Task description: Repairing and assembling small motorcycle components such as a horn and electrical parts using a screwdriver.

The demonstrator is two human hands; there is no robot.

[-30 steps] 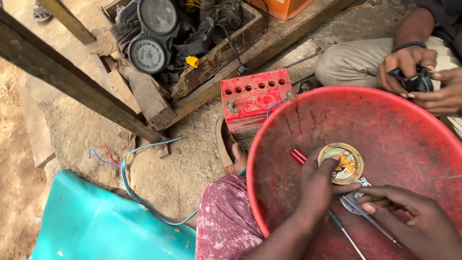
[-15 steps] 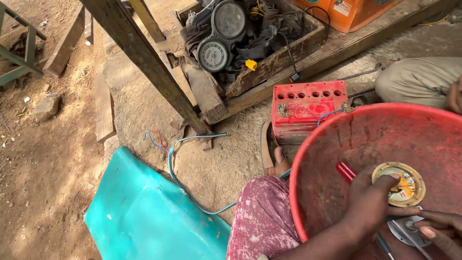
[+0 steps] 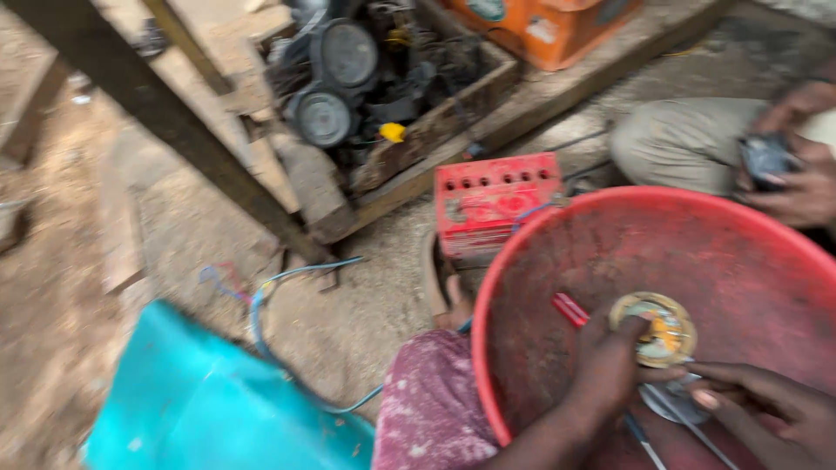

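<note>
While the person bends over the big red basin (image 3: 522, 287), both hands are down inside it, close together. The left hand (image 3: 605, 370) is closed on a red-handled tool (image 3: 570, 308) and its fingers rest on the edge of a round brass-coloured part (image 3: 655, 329). This part lies flat on the basin floor, a little right of the middle. The right hand (image 3: 766, 413) comes from the lower right and pinches a thin grey metal piece (image 3: 670, 402) just under the round part; how tight the fingers close there I cannot tell, because the picture is blurred.

The round part looks to me like metal: stiff, small, probably light enough for two fingers. I think it may be greasy and slippery, so the rim seems the safest place to take it, not the yellowish centre. The thin grey piece seems easy to bend.

I count one basin, one round part, one red-handled tool and one thin grey piece. Beside the basin, on the sandy ground, stands one red battery (image 3: 496, 202). Further away is one wooden crate (image 3: 418, 139) with dark machine parts, one orange box (image 3: 557, 26), and one turquoise sheet (image 3: 200, 400) at the lower left. A second person's hands (image 3: 797, 174) hold a dark object at the upper right.
</note>
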